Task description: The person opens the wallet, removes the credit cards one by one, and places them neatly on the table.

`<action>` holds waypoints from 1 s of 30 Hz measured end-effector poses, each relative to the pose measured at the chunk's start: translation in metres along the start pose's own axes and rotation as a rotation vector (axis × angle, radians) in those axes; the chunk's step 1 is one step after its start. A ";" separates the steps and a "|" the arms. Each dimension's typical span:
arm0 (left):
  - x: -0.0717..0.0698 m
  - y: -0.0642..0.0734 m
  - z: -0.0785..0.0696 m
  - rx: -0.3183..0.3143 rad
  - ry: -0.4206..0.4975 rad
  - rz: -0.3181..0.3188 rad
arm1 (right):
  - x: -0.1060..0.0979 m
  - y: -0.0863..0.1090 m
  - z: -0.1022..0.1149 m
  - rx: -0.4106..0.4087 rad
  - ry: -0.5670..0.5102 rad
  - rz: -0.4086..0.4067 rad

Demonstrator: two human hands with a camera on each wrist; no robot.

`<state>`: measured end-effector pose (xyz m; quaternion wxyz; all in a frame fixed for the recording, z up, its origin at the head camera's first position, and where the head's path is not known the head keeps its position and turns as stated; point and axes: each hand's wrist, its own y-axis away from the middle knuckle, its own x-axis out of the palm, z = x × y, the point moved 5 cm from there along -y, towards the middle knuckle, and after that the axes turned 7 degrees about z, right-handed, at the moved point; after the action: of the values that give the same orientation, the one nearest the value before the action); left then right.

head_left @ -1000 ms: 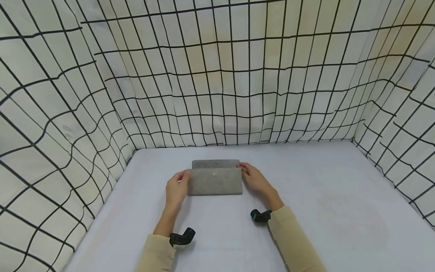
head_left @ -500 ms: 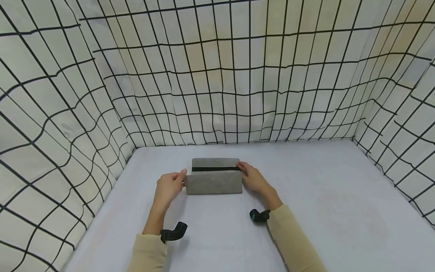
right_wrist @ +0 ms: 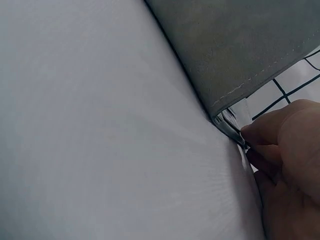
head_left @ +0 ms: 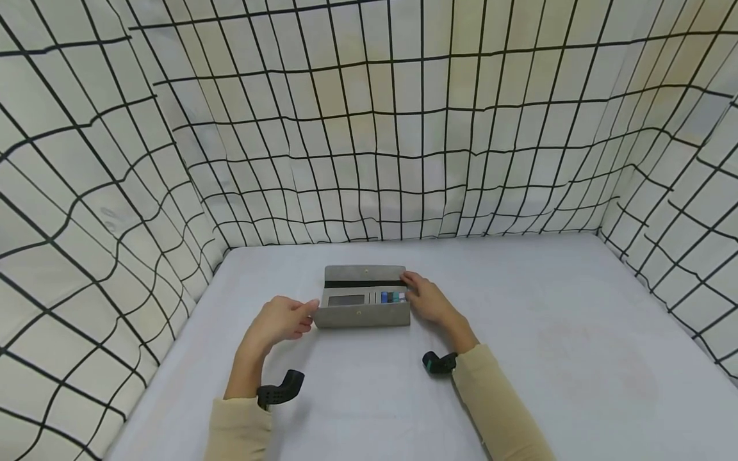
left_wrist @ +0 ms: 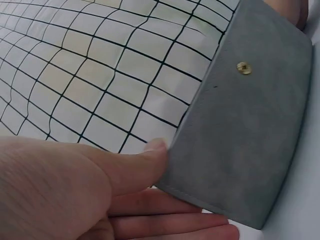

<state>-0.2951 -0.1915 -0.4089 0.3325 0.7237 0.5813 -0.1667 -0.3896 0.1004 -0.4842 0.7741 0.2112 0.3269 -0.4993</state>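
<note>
A long grey wallet (head_left: 360, 316) lies partly unfolded on the white table, card slots with blue and white cards (head_left: 393, 297) showing inside. At its left end, my left hand (head_left: 279, 321) pinches the corner of the front flap between thumb and fingers. The left wrist view shows this flap (left_wrist: 235, 130) raised, with a brass snap (left_wrist: 244, 68). My right hand (head_left: 431, 302) grips the right end of the wallet's back part. From the right wrist, its thumb and fingers pinch the layered edge near the fold, partly hidden behind the hand.
The white tabletop (head_left: 369, 397) spreads around the wallet. White walls covered with black netting (head_left: 398, 160) rise behind it and at both sides. A black wrist camera (head_left: 280, 388) sits on the left wrist, another (head_left: 439, 363) on the right.
The front flap has come down toward me in my left hand, uncovering the black band and then the card slots. My left hand has moved left and lower; the right hand stays nearly still.
</note>
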 end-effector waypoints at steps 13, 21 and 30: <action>0.006 0.005 0.000 0.015 0.052 0.167 | 0.000 -0.001 0.001 0.018 0.005 -0.013; 0.016 -0.001 0.003 -0.002 -0.038 0.211 | 0.000 -0.001 0.001 0.029 0.001 0.001; 0.024 -0.005 0.004 -0.024 -0.157 0.195 | -0.001 -0.001 0.001 0.031 0.014 0.013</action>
<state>-0.2931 -0.1760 -0.4282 0.4002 0.7574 0.4824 -0.1829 -0.3902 0.0999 -0.4832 0.7718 0.2287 0.3230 -0.4976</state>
